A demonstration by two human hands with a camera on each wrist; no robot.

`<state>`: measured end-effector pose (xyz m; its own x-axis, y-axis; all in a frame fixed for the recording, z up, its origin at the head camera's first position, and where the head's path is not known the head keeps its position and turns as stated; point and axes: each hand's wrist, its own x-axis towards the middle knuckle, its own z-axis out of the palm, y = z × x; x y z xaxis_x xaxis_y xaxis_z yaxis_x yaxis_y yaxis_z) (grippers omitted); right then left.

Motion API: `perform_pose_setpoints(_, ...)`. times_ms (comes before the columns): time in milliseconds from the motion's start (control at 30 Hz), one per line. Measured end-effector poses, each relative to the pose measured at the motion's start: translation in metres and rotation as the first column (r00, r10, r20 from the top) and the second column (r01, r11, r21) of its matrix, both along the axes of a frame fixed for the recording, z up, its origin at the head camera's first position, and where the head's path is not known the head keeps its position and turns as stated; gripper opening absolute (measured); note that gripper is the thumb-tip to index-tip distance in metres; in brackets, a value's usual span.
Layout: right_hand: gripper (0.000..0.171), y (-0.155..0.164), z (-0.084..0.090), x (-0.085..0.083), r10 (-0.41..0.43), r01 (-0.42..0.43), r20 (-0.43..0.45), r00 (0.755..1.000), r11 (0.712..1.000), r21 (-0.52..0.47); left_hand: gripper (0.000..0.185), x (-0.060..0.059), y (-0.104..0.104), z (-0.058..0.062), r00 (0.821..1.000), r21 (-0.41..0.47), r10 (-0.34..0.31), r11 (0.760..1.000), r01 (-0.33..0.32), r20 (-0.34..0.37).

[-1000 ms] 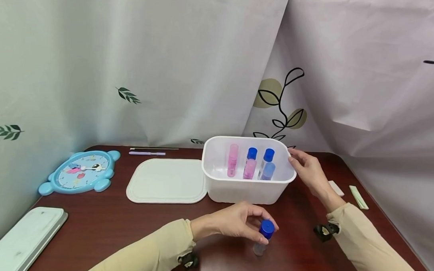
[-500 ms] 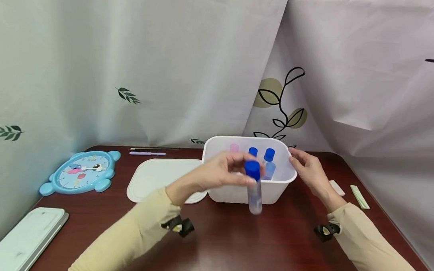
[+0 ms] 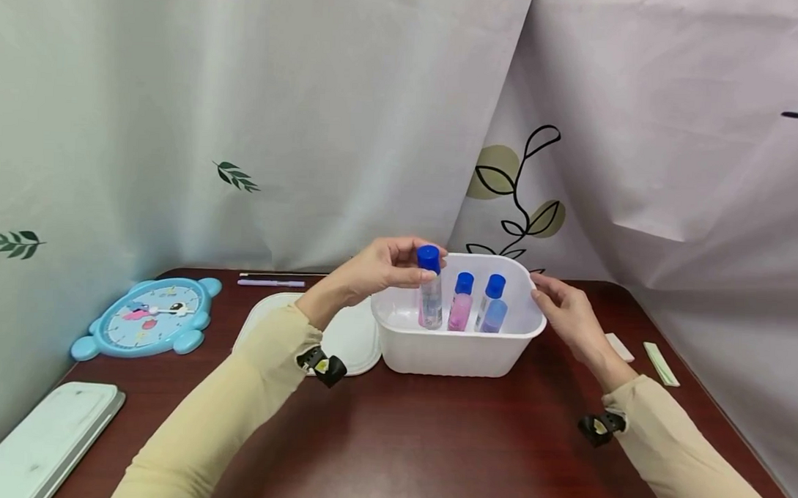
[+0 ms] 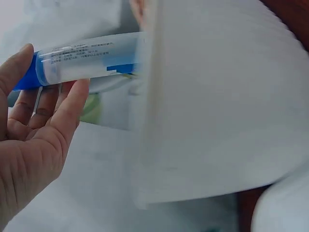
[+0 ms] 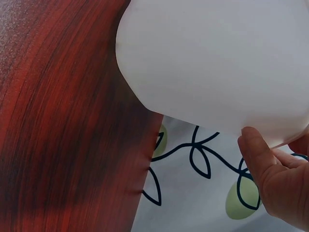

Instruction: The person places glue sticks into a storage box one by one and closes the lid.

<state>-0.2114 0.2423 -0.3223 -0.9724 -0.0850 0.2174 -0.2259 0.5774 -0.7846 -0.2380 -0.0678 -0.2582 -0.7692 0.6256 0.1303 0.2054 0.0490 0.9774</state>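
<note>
From the head view, the left hand (image 3: 378, 266) pinches a clear plastic tube with a blue screw cap (image 3: 429, 287) near its top, its lower end already inside the white plastic tub (image 3: 458, 350) at mid-desk. Two capped tubes, one pink (image 3: 460, 302) and one bluish (image 3: 491, 305), already stand inside; this one is not yet released. The right hand (image 3: 565, 310) grips the tub's right rim.

At the left wrist, fingers (image 4: 67, 113) curl round the smooth, labelled tube beside the matte tub wall.

At the right wrist, the thumb (image 5: 258, 154) presses the rim; the other fingers are probably hooked inside.
</note>
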Motion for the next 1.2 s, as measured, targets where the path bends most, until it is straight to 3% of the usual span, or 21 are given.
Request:
perform_pose_setpoints(167,0.044,0.0,0.0,0.001,0.0,0.0,0.0,1.0,1.0,-0.003,0.037,-0.016,0.007,-0.028,1.0,-0.134,-0.015,0.991,0.014,-0.008)
perform_pose_setpoints(300,0.044,-0.001,0.0,0.001,0.0,0.0,0.004,1.0,1.0,-0.006,0.034,-0.022,0.013,-0.038,0.998,-0.255,-0.056,0.966,0.046,-0.032)
perform_pose_setpoints(433,0.044,0.0,-0.001,0.001,-0.004,0.004,0.005,1.0,1.0,-0.008,0.031,-0.025,0.018,-0.039,0.996,-0.332,-0.081,0.941,0.061,-0.047)
perform_pose_setpoints(867,0.044,0.0,0.0,0.0,-0.002,0.002,0.0,1.0,1.0,-0.012,0.038,-0.027,0.022,-0.041,0.994,-0.468,-0.104,0.88,0.084,-0.018)
perform_pose_setpoints(1000,0.044,-0.001,0.001,0.0,0.002,-0.002,0.002,1.0,1.0,-0.016,0.037,-0.027,0.024,-0.04,0.995,-0.503,-0.096,0.861,0.072,-0.022)
perform_pose_setpoints(1200,0.044,-0.001,0.0,0.001,-0.002,0.002,0.007,1.0,1.0,-0.007,0.036,-0.024,0.023,-0.038,0.997,-0.522,-0.06,0.853,0.021,-0.057)
